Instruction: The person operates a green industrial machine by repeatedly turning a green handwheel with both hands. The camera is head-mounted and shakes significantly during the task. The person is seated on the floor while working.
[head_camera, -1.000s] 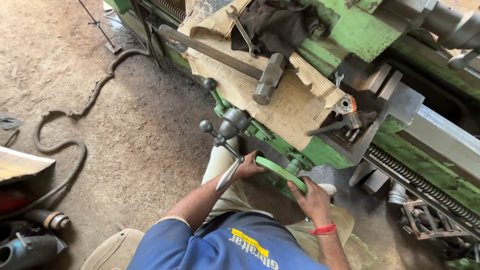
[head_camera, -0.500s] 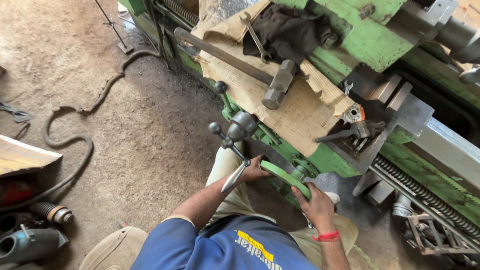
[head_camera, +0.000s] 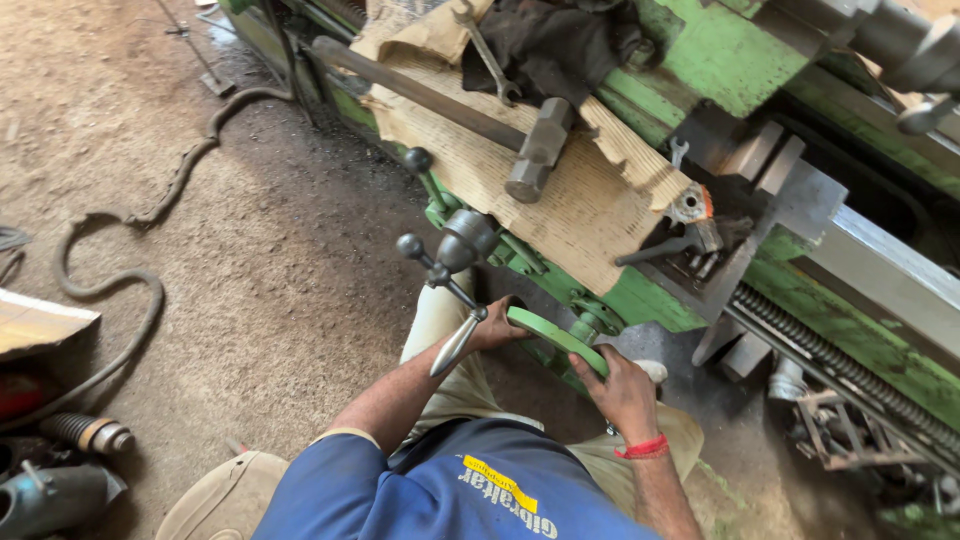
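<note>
both hands grip the green handwheel (head_camera: 556, 338) on the lathe's front: left hand (head_camera: 497, 326) curled on its left rim, right hand (head_camera: 622, 392) clasped on its right rim

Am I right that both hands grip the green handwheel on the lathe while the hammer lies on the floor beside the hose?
Not quite: the head view shows the hammer lying on the cardboard on top of the lathe, not on the floor. Both the left hand and right hand do grip the green handwheel.
</note>
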